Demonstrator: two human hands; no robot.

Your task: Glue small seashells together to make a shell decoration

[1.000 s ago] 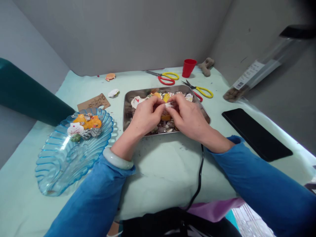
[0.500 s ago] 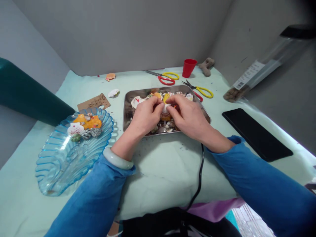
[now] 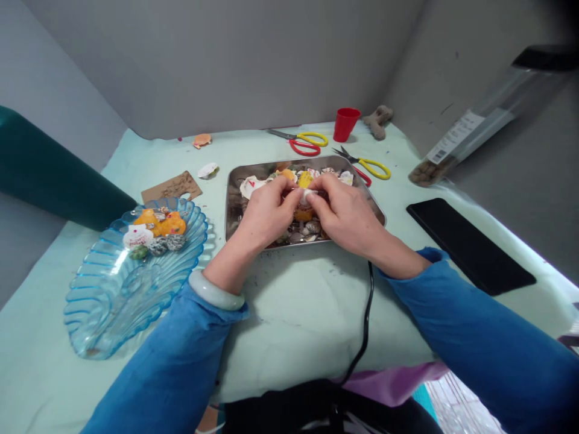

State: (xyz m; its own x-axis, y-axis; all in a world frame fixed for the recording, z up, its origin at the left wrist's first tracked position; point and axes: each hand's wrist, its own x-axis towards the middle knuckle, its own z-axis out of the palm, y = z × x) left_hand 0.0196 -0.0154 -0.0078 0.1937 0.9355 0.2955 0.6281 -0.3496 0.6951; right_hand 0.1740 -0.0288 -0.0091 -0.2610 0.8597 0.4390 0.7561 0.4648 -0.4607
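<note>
My left hand (image 3: 271, 210) and my right hand (image 3: 347, 212) meet above a metal tray (image 3: 233, 210). Between their pinched thumbs and forefingers is a small white shell (image 3: 308, 194), mostly covered by the fingers. Seashells (image 3: 312, 228) of several kinds lie in the tray below. A white shell with a red mark (image 3: 250, 187) sits by the tray's left side, and a yellow shell (image 3: 305, 179) shows just beyond my fingertips.
On the left, a blue scalloped dish (image 3: 122, 301) holds orange, white and grey shells, beside a dark green cylinder (image 3: 58, 169). Behind the tray are scissors (image 3: 307, 143), more scissors (image 3: 368, 166) and a red cup (image 3: 347, 125). A black phone (image 3: 470, 246) lies right.
My fingertips have shifted slightly around the white shell, and a little more of the yellow shell behind them shows. Both hands stay over the tray.
</note>
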